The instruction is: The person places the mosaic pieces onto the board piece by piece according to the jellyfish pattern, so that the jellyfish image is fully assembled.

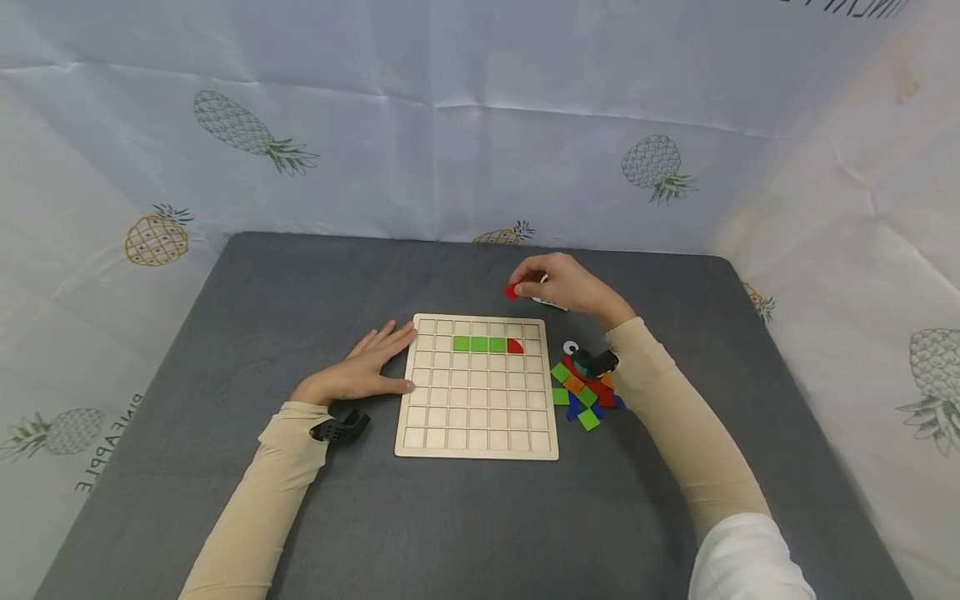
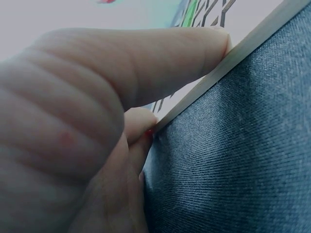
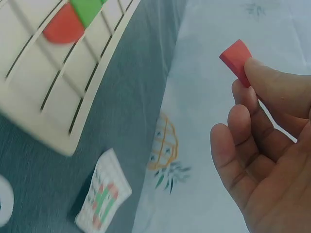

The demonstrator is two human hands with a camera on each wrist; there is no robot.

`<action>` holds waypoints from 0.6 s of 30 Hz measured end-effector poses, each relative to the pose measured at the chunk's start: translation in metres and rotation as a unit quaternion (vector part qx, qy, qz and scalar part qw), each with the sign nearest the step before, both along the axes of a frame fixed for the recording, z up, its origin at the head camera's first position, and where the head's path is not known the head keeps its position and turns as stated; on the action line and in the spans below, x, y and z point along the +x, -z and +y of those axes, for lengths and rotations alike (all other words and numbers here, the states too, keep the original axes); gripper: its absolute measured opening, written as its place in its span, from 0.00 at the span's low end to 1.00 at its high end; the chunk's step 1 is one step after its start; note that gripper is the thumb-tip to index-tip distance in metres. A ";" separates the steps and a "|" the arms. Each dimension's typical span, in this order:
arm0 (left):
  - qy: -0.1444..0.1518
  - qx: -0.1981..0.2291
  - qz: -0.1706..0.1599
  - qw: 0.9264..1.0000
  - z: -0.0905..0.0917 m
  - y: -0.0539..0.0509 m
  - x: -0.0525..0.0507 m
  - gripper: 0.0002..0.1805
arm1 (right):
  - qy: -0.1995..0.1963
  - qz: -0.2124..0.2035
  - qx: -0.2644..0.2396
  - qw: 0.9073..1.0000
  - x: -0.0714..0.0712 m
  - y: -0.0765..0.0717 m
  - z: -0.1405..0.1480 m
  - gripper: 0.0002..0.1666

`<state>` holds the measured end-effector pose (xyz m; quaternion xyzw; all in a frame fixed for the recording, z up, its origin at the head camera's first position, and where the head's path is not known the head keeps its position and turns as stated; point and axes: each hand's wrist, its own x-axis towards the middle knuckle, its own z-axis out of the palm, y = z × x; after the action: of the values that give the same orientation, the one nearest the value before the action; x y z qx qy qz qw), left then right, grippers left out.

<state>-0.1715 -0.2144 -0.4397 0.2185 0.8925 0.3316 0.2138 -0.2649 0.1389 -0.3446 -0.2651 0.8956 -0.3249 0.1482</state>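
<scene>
Red piece (image 3: 236, 57) partly behind fingers (image 3: 272, 85)

Pineapple-print sheets (image 1: 450, 167) hanging behind and beside a grey table (image 1: 187, 350) mark a screened-off workspace, kind of room unclear.

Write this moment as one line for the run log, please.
left hand: touches grid board at left edge | right hand: pinches red piece | on board: three green squares, one red rounded piece | loose pieces: right of board
</scene>
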 end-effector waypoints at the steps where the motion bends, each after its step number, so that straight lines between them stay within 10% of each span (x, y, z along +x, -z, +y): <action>1: 0.000 0.000 0.000 1.000 0.000 0.000 0.000 0.53 | -0.003 -0.003 -0.004 1.000 -0.001 0.000 -0.004 0.12; 18: 0.000 -0.002 0.000 1.000 -0.001 0.001 0.000 0.53 | -0.048 -0.036 -0.022 0.998 -0.001 0.016 -0.067 0.06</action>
<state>-0.1720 -0.2152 -0.4408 0.2185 0.8931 0.3298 0.2140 -0.2663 0.0719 -0.3606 -0.2990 0.8687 -0.3462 0.1901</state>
